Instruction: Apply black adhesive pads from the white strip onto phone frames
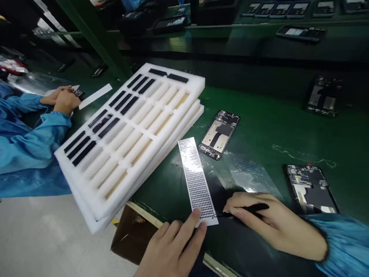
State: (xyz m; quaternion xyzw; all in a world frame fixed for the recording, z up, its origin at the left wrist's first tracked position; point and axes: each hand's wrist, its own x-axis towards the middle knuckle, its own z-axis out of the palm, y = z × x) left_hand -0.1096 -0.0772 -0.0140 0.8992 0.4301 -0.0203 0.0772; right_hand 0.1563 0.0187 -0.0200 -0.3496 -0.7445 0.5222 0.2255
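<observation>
A narrow white sheet of small black dot stickers (pixel 194 173) lies on the green bench top. My left hand (pixel 175 246) presses on the sheet's near end with its fingertips, fingers stretched out and apart. Black tweezers (pixel 253 208) are pinched in my right hand (pixel 271 223), and their tips touch the lower right corner of the sheet among the dots. Just beyond the sheet lies an opened phone (pixel 219 134) with its inner parts showing. Another opened phone (pixel 311 188) rests beside my right wrist, partly hidden by the blue sleeve.
White foam trays (pixel 155 132) holding black strips are stacked at the left, overhanging the bench edge. Clear film (pixel 253 173) lies near my right hand. One more opened phone (pixel 323 96) sits farther back. A co-worker's hands (pixel 65 100) work at far left. A cardboard box (pixel 127 238) stands below.
</observation>
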